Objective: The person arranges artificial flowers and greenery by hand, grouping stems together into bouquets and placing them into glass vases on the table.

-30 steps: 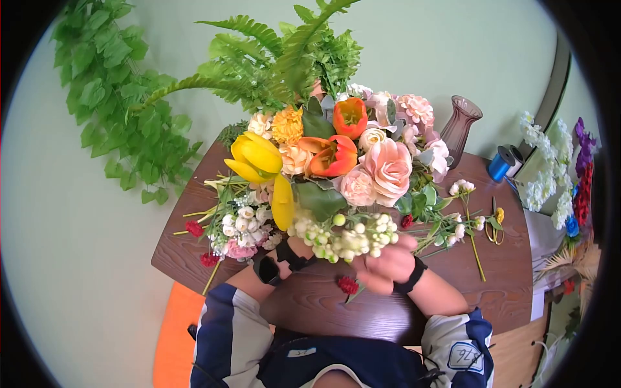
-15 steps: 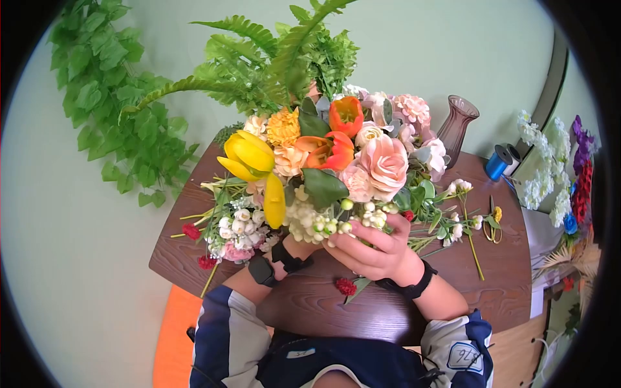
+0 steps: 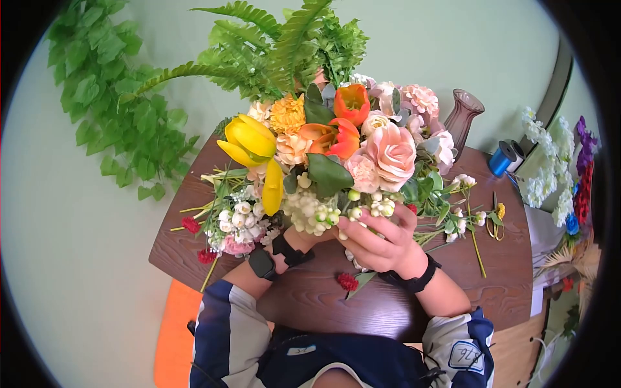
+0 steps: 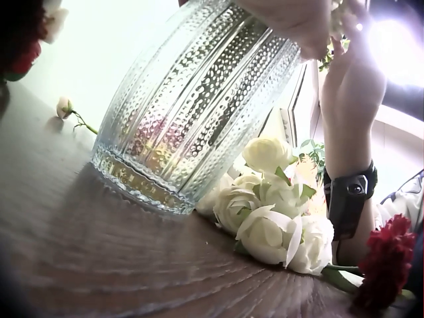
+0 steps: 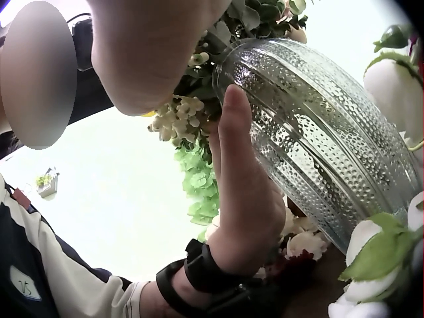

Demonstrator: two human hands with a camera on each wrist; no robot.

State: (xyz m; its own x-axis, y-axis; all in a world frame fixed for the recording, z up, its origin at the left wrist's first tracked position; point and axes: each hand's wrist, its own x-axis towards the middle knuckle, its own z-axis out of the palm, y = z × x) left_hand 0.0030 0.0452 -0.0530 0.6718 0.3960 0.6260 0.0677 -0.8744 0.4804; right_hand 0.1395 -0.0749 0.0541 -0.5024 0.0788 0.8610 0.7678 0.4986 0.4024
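An arrangement of orange tulips [image 3: 352,105], yellow tulip petals, pink roses [image 3: 392,155] and green leaves fills a ribbed, dimpled clear glass vase [image 4: 192,99]. My left hand [image 3: 306,239] grips this vase near its rim; in the right wrist view its thumb [image 5: 235,126] lies along the glass. White and pale green berries [image 3: 312,212] hang over the front of the arrangement and partly hide that hand. At these berries, my right hand [image 3: 383,242] curls its fingers round part of the spray. The vase itself is mostly hidden in the head view.
White flowers [image 3: 238,223] and cut stems lie left on the dark table [image 3: 362,317], white roses [image 4: 285,228] beside the vase. A red flower [image 3: 347,281] lies in front. To the right are scissors [image 3: 495,226], ribbon spools [image 3: 501,159] and a purple glass vase [image 3: 464,118].
My right hand has moved up and slightly left from beside the berries, and its fingers now close on them. The berry spray has shifted a little. My left hand stays at the vase.
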